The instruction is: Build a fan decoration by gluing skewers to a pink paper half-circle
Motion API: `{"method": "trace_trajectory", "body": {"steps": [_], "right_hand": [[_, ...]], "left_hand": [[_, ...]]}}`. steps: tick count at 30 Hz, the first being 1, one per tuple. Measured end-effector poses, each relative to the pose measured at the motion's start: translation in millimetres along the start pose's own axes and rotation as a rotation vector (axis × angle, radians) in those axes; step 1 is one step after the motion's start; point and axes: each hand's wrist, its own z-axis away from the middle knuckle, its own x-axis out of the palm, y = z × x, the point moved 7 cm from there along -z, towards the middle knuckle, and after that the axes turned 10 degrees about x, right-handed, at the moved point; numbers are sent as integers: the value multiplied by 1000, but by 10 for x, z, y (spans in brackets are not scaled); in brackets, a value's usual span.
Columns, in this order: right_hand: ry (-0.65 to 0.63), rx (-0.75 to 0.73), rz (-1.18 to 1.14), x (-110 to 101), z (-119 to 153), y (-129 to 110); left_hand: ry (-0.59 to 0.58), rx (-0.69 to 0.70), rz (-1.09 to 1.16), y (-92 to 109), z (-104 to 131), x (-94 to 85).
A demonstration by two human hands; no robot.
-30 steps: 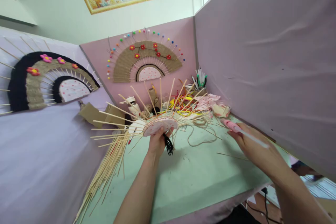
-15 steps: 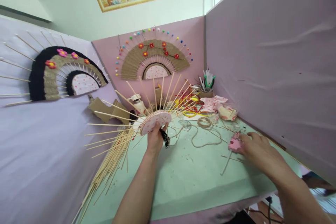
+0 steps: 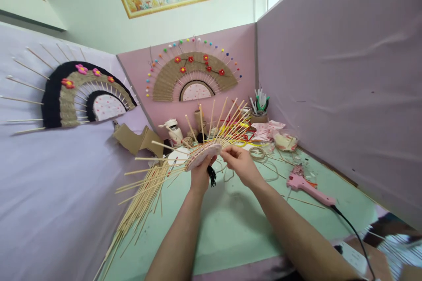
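My left hand (image 3: 200,176) grips the lower edge of a half-round fan (image 3: 204,154), its polka-dot cloth face tilted and thin wooden sticks spreading from its curved rim. A black tassel (image 3: 212,176) hangs beside that hand. At the fan's right end, the fingers of my right hand (image 3: 240,162) are pinched together; what lies between them is too small to make out. Loose twine (image 3: 229,176) trails below the fingers. A pink glue gun (image 3: 310,189) lies on the table to the right, away from both hands.
Bundled wooden sticks (image 3: 141,206) lie along the table's left side. Coiled twine (image 3: 259,153), a clear bowl (image 3: 285,141) and a jar of tools (image 3: 260,112) stand farther back. Two finished fans (image 3: 194,74) hang on the partitions. The glue gun's black cord (image 3: 356,232) runs off the right edge.
My right hand has left the glue gun and come leftward to the fan's right end. The fan in my left hand has shifted slightly right and turned.
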Motion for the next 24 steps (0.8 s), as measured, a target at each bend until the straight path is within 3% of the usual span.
{"method": "trace_trajectory", "body": {"steps": [6, 15, 24], "right_hand": [[185, -196, 80, -195, -138, -291], [353, -201, 162, -331, -228, -148], [370, -191, 162, -404, -231, -74]], "left_hand": [[50, -107, -9, -153, 50, -24], [73, -149, -2, -246, 89, -48], [114, -150, 34, -237, 107, -33]]}}
